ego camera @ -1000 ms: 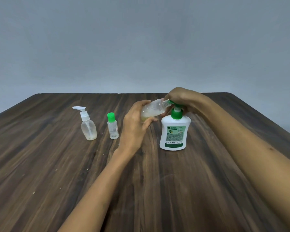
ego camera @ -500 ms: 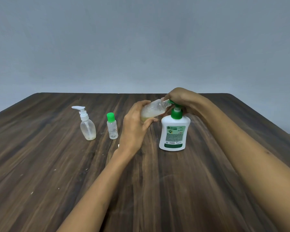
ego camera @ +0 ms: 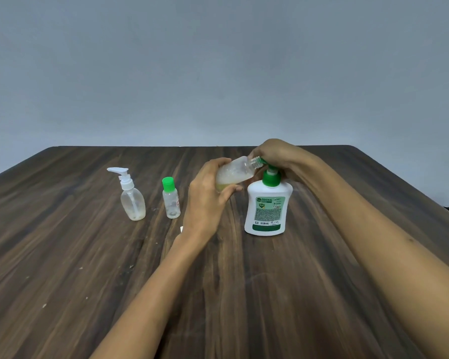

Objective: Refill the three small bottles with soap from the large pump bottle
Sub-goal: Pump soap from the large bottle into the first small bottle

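- Head view: I see my left hand raised off the dark wood-grain table, forearm reaching in from below, fingers and thumb curled round the base of a small uncapped clear plastic bottle.
- That bottle is tilted, its threaded neck pointing up and right to the green spout of the large white pump bottle with the green label; a little yellowish soap sits at its low end, against my grip.
- My right hand rests on top of the pump head, fingers bent down over it.
- The pump bottle stands upright on the table.
- Left of it, beyond my left hand, stands a small clear bottle with a green cap; further left, a clear oval bottle with a white pump.
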